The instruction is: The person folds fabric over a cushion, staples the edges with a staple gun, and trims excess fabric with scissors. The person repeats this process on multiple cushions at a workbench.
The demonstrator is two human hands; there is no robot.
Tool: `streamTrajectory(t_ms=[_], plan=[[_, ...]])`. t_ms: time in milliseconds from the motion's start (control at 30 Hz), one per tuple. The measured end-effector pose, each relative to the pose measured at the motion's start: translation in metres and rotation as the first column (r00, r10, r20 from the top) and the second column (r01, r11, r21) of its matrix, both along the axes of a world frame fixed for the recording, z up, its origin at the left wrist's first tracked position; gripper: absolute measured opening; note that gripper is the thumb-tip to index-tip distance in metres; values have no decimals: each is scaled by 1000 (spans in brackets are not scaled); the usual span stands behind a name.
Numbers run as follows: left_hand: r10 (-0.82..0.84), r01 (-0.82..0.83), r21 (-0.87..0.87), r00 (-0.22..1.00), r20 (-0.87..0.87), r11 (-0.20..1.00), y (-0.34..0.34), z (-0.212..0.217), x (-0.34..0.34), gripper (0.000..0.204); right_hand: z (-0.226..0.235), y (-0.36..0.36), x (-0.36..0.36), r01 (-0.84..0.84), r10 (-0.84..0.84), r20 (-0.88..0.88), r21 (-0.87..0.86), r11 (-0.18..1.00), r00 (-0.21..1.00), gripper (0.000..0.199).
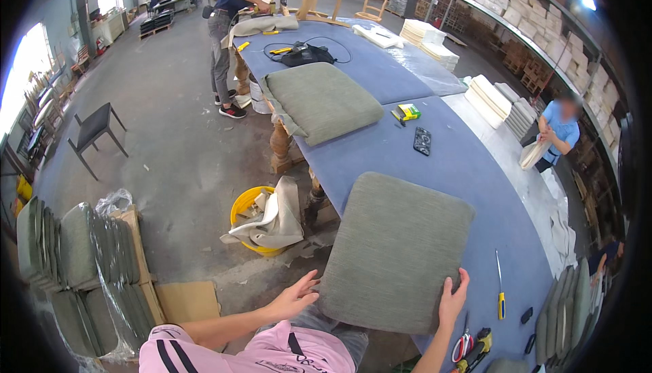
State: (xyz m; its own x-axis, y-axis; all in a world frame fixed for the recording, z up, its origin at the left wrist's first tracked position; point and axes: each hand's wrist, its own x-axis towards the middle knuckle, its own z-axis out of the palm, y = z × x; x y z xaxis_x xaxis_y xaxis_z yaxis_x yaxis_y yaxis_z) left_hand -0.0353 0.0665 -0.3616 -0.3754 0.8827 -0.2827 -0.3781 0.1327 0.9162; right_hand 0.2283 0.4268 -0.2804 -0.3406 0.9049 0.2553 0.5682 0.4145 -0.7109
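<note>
A grey-green upholstered seat cushion (401,251) lies in front of me, its near part reaching past the table edge over my lap. My left hand (295,298) is beside its near left side, fingers stretched out and apart, holding nothing. Against the cushion's lower right side rests my right hand (451,300), with thumb and finger spread and nothing gripped between them. Farther up the table lies a second grey-green cushion (322,101) with loose fabric along its left side.
On the blue table (489,190) are a phone (422,141), a small green-yellow box (409,111), a screwdriver (501,298), scissors (462,346) and a yellow-black tool (479,349). A yellow bucket of scraps (248,203) stands left. Stacked cushions (88,251) flank me. Two people work farther off.
</note>
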Motion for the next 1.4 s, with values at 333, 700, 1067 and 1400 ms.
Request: streamTrajectory(t_ms=[333,700,1067,1400], plan=[[-46,50,88,998,-46,995,23,6,-5,80,-24,39,16,174,-127,174,-285,943,976,85],[-264,249,-156,961,-78,956,12,-9,-13,67,-36,34,38,202,-148,202,-276,940,968,96],[279,-339,-26,814,-509,941,4,51,-108,88,-43,-178,47,-263,-190,-436,-778,571,880,77],[570,-189,543,392,-722,818,197,224,-155,46,-17,-244,-21,-193,-395,-663,-633,750,636,66]])
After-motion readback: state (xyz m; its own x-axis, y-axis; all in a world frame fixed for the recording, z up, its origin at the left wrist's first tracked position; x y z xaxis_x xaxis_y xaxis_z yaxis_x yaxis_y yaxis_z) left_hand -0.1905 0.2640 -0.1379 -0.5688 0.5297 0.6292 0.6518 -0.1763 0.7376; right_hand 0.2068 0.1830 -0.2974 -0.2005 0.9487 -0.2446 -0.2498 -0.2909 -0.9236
